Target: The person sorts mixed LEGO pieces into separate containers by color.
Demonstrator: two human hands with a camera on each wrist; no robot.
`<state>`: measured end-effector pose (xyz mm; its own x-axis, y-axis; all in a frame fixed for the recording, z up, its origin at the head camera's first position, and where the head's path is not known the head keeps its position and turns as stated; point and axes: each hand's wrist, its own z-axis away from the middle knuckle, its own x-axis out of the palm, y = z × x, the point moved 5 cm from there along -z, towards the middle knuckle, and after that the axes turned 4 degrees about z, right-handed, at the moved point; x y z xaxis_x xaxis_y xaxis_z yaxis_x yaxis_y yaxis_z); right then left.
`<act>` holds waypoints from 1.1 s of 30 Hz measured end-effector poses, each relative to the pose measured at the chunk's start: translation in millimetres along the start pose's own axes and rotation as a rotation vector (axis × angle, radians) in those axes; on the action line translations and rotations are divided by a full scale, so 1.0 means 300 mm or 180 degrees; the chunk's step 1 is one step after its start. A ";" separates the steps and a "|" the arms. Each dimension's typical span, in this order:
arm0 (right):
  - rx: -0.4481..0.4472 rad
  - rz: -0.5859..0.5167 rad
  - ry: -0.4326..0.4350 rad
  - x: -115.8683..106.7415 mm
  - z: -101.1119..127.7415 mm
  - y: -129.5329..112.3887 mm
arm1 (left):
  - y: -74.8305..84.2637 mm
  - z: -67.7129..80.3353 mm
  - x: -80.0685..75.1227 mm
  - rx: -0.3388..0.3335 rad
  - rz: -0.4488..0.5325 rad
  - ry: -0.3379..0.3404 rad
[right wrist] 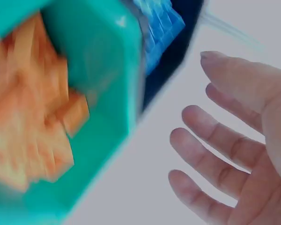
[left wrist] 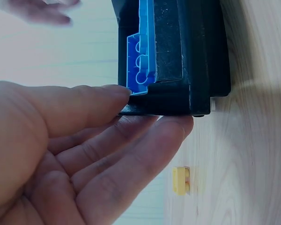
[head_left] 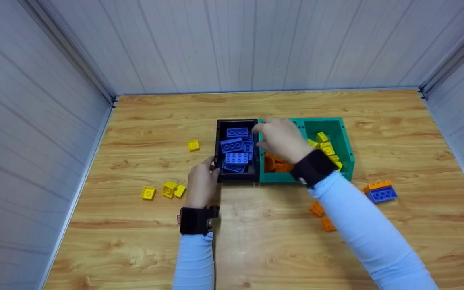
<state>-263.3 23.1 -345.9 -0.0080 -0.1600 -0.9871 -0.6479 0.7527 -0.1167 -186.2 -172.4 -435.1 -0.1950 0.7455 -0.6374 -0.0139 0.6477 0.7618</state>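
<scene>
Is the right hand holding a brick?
No, the right hand is spread, fingers straight and empty, hovering above the green bin.

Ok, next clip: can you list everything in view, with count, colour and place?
black bin: one, table centre, full of blue bricks
green bin: one, two compartments, touching the black bin's right side; orange bricks left, yellow bricks right
loose yellow bricks: four, on the table left of the bins
loose orange bricks: two, near the right sleeve
orange-on-blue brick stack: one, far right
left hand: touches the black bin's near left corner
right hand: empty, fingers relaxed, above the bins
</scene>
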 end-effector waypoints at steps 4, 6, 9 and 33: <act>0.0252 -0.0175 0.0090 -0.099 0.094 0.105 | -0.001 0.001 0.001 0.0039 0.0011 0.0012; 0.0357 -0.0224 0.0135 -0.133 0.148 0.158 | -0.002 0.002 0.002 0.0052 -0.0006 0.0017; 0.0493 -0.0249 0.0197 -0.154 0.238 0.238 | -0.002 0.002 0.003 0.0048 -0.0011 0.0015; 0.2141 -0.0713 -0.0159 0.249 0.887 0.626 | -0.005 0.000 0.005 -0.0041 0.0005 -0.0068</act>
<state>-182.9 322.5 -470.8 0.1157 -0.3396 -0.9334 -0.0190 0.9388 -0.3439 -186.4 -172.3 -437.2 -0.1742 0.7498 -0.6383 -0.0262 0.6444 0.7642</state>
